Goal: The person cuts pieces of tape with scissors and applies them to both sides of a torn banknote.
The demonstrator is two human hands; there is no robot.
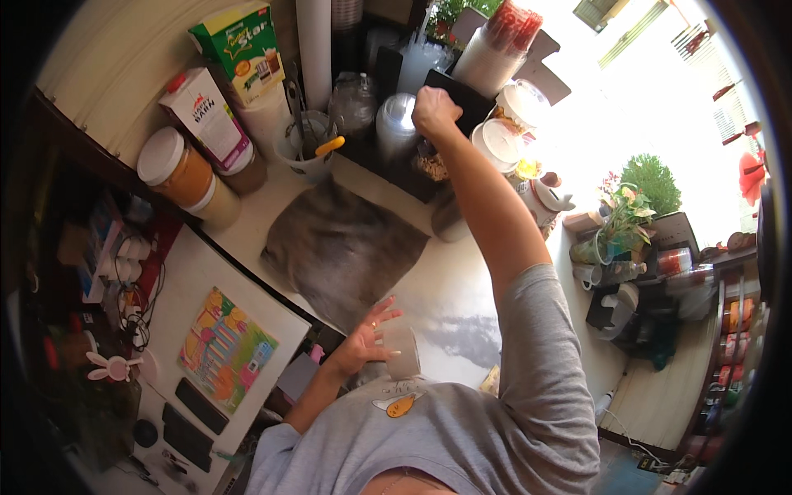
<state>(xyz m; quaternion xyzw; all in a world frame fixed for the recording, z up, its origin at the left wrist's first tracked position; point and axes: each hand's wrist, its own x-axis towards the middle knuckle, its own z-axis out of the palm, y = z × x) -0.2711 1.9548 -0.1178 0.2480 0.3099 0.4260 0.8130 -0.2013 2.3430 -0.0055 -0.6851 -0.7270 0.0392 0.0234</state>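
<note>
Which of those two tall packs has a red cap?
The white-and-purple carton; its red cap sets it apart from the green pack beside it, which shows none.

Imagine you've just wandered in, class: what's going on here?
One person is working at a white counter. The right hand is stretched to the far side, beside some clear plastic ware; whether it grips anything is hard to tell. The left hand is at a pale cup-like thing, close to the grey shirt. A dark cloth-like sheet lies on the counter, beyond the left hand.
</note>
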